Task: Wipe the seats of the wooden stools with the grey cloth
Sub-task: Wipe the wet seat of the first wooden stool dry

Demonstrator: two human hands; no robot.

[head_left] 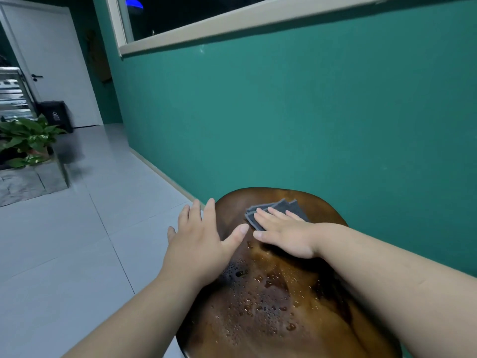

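A dark brown wooden stool seat point(271, 306) fills the lower middle of the head view, beaded with water drops over its near half. A folded grey cloth point(284, 206) lies on the seat's far part. My right hand point(286, 235) rests flat on the cloth with fingers stretched out, pressing it onto the wood; most of the cloth is under the palm. My left hand point(198, 241) hovers at the seat's left edge, fingers spread, thumb over the wood, holding nothing.
A teal wall point(309, 112) with a window frame stands just behind the stool. Pale floor tiles point(77, 241) stretch left. A potted plant point(25, 140) on a low stone block, a black bin point(55, 116) and a white door point(51, 60) are at the far left.
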